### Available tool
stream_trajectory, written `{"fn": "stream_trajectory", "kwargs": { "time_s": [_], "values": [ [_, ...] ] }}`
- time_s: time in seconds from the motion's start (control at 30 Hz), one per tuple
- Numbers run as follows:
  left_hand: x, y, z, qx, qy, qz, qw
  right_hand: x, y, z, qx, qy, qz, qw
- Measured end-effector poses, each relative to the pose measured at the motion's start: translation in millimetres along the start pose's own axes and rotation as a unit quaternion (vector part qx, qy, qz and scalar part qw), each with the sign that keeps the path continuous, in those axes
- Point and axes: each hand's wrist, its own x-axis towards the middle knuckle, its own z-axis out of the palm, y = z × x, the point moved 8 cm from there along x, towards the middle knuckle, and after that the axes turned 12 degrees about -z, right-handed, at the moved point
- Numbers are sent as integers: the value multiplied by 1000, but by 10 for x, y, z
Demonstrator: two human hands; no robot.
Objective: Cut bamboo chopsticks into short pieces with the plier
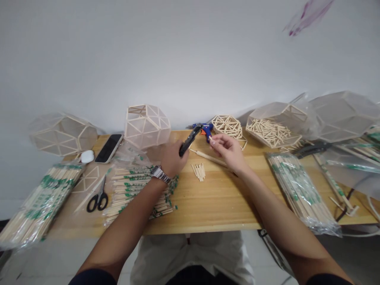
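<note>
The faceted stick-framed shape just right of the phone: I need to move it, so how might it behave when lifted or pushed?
The stick-framed shape is probably light for its size, being thin sticks and translucent panels. Its triangles likely keep it stiff, though such thin parts might crack if squeezed. Flat facets suggest tipping rather than rolling.

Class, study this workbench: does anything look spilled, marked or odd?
Yes: a purple smear stains the upper right of the otherwise plain, pale wall. Also, some short sticks lie on the table just outside the paper-covered frame heaped with them, perhaps spilled.
</note>
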Motion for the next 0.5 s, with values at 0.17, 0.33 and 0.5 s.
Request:
{"fn": "stream_trajectory", "kwargs": {
  "time_s": [0.17, 0.33, 0.5],
  "values": [
    [49, -94, -69, -29, 37, -13, 999, 13, -60, -44, 48, 18, -18, 999],
    [9, 22, 3, -63, -3, 43, 997, -5, 73, -2, 106, 27, 38, 993],
    [-4, 79, 45, -137, -46, 62, 988, -8, 262, -16, 129, 59, 75, 987]
  ]
}}
